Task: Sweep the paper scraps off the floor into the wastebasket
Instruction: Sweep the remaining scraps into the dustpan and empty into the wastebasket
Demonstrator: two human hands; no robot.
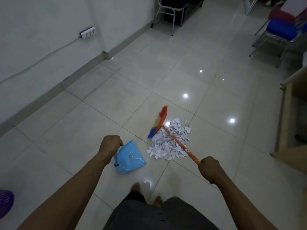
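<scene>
A heap of white paper scraps (172, 143) lies on the tiled floor ahead of my feet. A broom with an orange handle (181, 145) and red, yellow and blue bristles (158, 122) crosses the heap, its head at the heap's far left side. My right hand (210, 168) is closed around the near end of the handle. A light blue dustpan (131, 156) rests on the floor just left of the heap, with a few scraps in it. My left hand (111, 143) grips its upright handle. A purple wastebasket (5, 203) shows at the left edge.
A white wall with a grey skirting and a power strip (87, 32) runs along the left. Metal-legged chairs stand at the back (167, 12) and back right, one with a blue seat (280, 29). Wooden furniture (292, 113) lines the right side. My bare feet (146, 193) stand near the bottom centre.
</scene>
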